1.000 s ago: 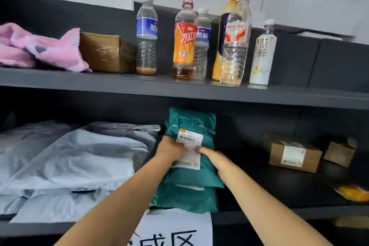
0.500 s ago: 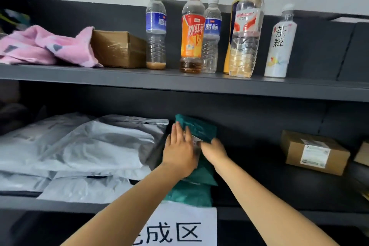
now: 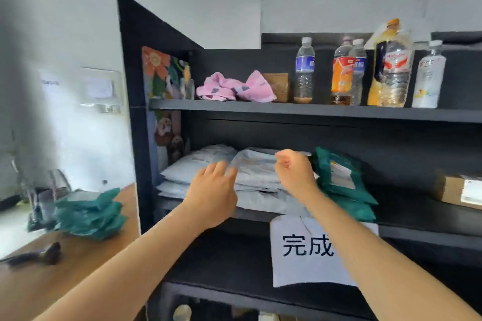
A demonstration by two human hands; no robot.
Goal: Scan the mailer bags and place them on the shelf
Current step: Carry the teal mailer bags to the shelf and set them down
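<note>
Work should probably turn to the table pile of green bags (image 3: 88,214), well left of the paper sign (image 3: 307,250), lifting one with its label up for scanning, since the shelved mailer bags (image 3: 341,180) already lie just above-right of that sign. Left hand (image 3: 214,195) hovers above-left of the sign, fingers relaxed and empty; right hand (image 3: 294,174), directly above it, is clenched on nothing.

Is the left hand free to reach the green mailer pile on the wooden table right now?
Probably yes. The left hand is empty, and the green mailer pile lies uncovered to its left, with nothing between them.
</note>
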